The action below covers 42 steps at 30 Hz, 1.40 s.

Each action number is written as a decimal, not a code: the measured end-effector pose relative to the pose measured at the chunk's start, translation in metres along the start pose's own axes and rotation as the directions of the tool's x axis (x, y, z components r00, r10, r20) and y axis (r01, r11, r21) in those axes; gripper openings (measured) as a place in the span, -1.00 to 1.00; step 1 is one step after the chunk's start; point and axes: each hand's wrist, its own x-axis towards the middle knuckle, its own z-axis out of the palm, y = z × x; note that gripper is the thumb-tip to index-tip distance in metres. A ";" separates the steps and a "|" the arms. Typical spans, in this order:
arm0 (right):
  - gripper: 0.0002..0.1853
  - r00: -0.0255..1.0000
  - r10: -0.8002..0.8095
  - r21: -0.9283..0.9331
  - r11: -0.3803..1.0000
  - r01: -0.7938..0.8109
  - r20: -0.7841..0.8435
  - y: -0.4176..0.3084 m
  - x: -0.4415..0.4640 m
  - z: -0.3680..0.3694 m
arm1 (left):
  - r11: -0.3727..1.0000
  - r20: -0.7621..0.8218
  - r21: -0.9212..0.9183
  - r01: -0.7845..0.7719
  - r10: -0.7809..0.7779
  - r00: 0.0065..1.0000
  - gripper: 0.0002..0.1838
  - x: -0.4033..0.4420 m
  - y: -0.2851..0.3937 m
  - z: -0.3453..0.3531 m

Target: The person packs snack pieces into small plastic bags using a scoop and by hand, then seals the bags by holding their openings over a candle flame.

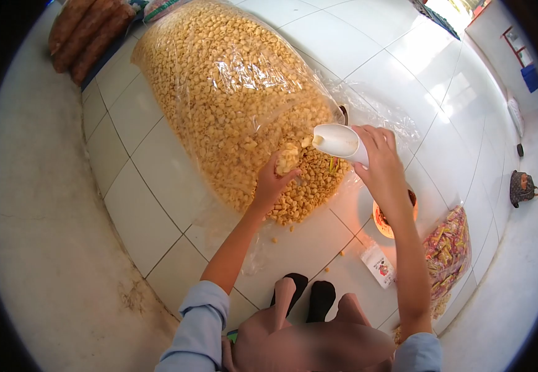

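Observation:
A very large clear plastic bag (219,80) full of small yellow snack pieces lies on the tiled floor, its mouth towards me. My left hand (275,183) is at the mouth, closed round a small clear packet (287,159) that looks filled with snack pieces. My right hand (380,155) grips a white scoop (337,141) just above the loose snacks (300,198). A snack piece shows at the scoop's tip. Small colourful bits lie among the snacks beneath the scoop.
Right of the snacks stands an orange-lit round container (383,221), partly behind my right forearm. A printed white packet (378,265) lies near it. Further right is a bag of colourful packets (448,245). Filled bags (89,34) lie at the upper left.

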 end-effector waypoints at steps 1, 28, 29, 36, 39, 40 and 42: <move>-0.39 1.000 0.001 0.001 1.000 -0.001 -0.001 0.009 -0.005 0.016 | 1.000 0.001 0.002 -0.001 0.001 1.000 -0.54 0.000 -0.006 -0.002; -0.74 0.868 0.404 0.920 0.132 -0.368 0.289 -0.028 -0.029 0.097 | 0.938 -0.091 -0.317 -0.141 0.118 0.989 -0.61 -0.023 0.027 0.037; -0.73 0.854 0.419 0.919 0.102 -0.380 0.307 -0.030 -0.031 0.093 | 0.939 -0.076 -0.341 -0.037 0.012 0.997 -0.65 -0.025 0.034 0.038; -0.74 0.797 0.424 0.880 -0.002 -0.475 0.431 -0.028 -0.037 0.092 | 0.893 -0.180 -0.405 0.196 -0.288 0.940 -0.78 -0.031 0.057 0.044; -0.78 0.748 0.467 0.851 -0.018 -0.525 0.471 -0.027 -0.037 0.099 | 0.887 -0.154 -0.321 0.333 -0.396 0.905 -0.79 -0.025 0.041 0.036; -0.75 0.704 0.515 0.816 0.012 -0.577 0.490 -0.024 -0.037 0.104 | 0.886 -0.154 -0.318 0.337 -0.399 0.904 -0.79 -0.022 0.032 0.034; -0.71 0.649 0.565 0.773 0.032 -0.634 0.509 -0.017 -0.038 0.113 | 0.801 -0.017 -0.442 0.405 -0.459 0.889 -0.79 -0.017 0.012 0.032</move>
